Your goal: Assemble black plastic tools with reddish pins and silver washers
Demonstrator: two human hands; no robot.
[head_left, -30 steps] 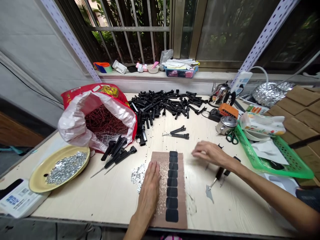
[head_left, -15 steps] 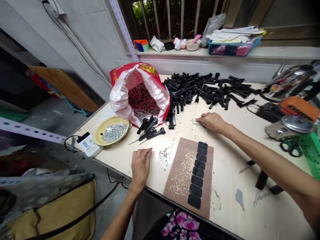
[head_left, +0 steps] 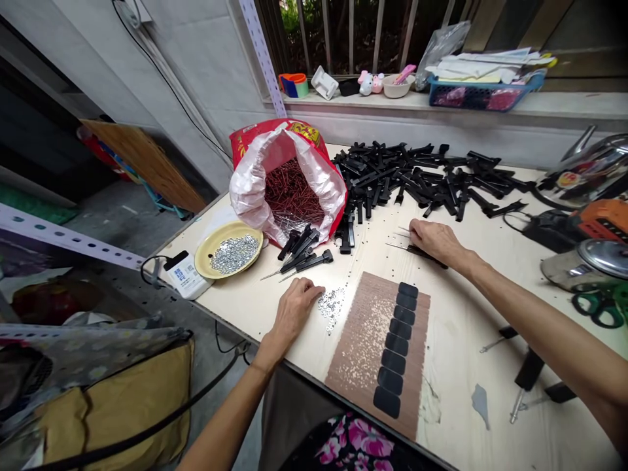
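Note:
My left hand (head_left: 295, 309) lies palm down on the pale table (head_left: 456, 340), fingers stretched toward a small scatter of silver bits (head_left: 331, 305) beside it. My right hand (head_left: 432, 240) rests flat over two black-handled pins (head_left: 417, 250) lying on the table, fingers loosely curled on them. Between the hands lies a brown card (head_left: 366, 340) with a column of black pads (head_left: 398, 347). A few more black-handled pins (head_left: 304, 252) lie by the open red and white bag (head_left: 275, 176) of reddish nails.
A heap of black plastic parts (head_left: 417, 173) covers the far table. A yellow plate (head_left: 218, 245) holds silver bits at the left edge. Kettle (head_left: 583, 173), orange tool (head_left: 606, 219), metal lid (head_left: 596, 258) and green scissors (head_left: 596, 307) stand right. Loose pins (head_left: 530, 373) lie near right.
The view has swung left. My left hand left the brown card and moved to the silver bits. My right hand reached forward onto the two black-handled pins.

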